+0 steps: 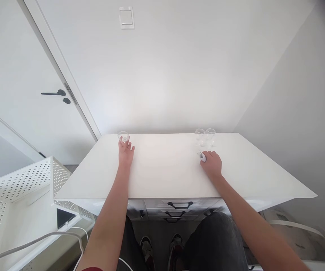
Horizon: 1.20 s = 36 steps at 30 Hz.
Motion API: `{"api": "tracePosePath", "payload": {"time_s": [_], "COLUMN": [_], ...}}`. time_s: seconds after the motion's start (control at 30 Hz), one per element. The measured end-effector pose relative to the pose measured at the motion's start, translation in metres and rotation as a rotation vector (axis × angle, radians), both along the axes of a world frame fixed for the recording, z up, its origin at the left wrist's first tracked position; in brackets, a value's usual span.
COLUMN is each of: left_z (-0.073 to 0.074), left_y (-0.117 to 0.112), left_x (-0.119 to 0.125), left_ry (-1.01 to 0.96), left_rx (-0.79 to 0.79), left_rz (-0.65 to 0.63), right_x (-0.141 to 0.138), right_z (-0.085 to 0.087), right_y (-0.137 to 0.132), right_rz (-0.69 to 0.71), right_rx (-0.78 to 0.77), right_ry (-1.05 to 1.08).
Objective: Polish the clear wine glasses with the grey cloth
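My left hand (126, 152) reaches to the far left of the white dresser top, palm turned up and fingers apart. Its fingertips overlap a clear drinking glass (123, 136) near the back edge; whether they touch it I cannot tell. Closer to the right side, my right hand (212, 163) is closed around a small white object (203, 157), whose kind does not show. Two more clear glasses (205, 137) stand side by side just beyond that hand.
The dresser top (165, 165) meets a white wall behind. Below its front edge are drawers with dark handles (180, 205). A white perforated rack (38, 177) with a grey cable (44, 236) stands at left, near a door (24, 67). A clear bin (292, 233) sits at lower right.
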State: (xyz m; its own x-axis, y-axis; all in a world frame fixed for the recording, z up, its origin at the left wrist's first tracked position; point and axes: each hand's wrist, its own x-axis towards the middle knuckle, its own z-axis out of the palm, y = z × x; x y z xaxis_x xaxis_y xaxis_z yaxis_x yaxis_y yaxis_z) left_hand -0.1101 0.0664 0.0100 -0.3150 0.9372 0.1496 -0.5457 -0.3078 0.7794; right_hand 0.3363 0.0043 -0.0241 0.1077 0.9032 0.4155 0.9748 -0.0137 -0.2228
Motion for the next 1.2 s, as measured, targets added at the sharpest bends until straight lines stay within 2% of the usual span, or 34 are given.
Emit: {"api": "tracePosePath", "payload": {"time_s": [0.13, 0.23, 0.37, 0.47, 0.57, 0.7, 0.8, 0.93, 1.0, 1.2], "left_z": [-0.001, -0.004, -0.006, -0.008, -0.010, -0.011, -0.012, -0.014, -0.014, -0.015], "left_y": [-0.002, -0.003, -0.006, -0.009, -0.015, -0.019, -0.018, -0.015, -0.014, -0.015], "left_x": [0.019, 0.032, 0.043, 0.049, 0.056, 0.060, 0.059, 0.056, 0.056, 0.055], "left_ry": [0.196, 0.376, 0.492, 0.547, 0.622, 0.715, 0.766, 0.828, 0.854, 0.901], "left_rx": [0.012, 0.040, 0.084, 0.114, 0.138, 0.174, 0.182, 0.181, 0.185, 0.189], "left_rz": [-0.060, -0.041, -0.058, -0.076, -0.125, -0.179, -0.177, -0.127, -0.101, -0.027], "right_x": [-0.007, -0.017, -0.044, -0.084, -0.131, -0.176, -0.190, -0.195, -0.196, -0.196], "right_z": [0.009, 0.016, 0.016, 0.011, 0.007, 0.009, 0.012, 0.012, 0.011, 0.011], "right_y": [-0.008, -0.015, -0.014, -0.004, 0.009, 0.021, 0.029, 0.038, 0.041, 0.038], "right_rz": [0.143, 0.208, 0.275, 0.229, 0.246, 0.293, 0.374, 0.449, 0.487, 0.580], "right_rx": [0.097, 0.089, 0.085, 0.151, 0.059, -0.027, -0.077, -0.139, -0.151, -0.052], "right_ry": [0.009, 0.180, 0.630, 1.049, 1.442, 1.719, 1.857, 1.951, 1.945, 1.860]}}
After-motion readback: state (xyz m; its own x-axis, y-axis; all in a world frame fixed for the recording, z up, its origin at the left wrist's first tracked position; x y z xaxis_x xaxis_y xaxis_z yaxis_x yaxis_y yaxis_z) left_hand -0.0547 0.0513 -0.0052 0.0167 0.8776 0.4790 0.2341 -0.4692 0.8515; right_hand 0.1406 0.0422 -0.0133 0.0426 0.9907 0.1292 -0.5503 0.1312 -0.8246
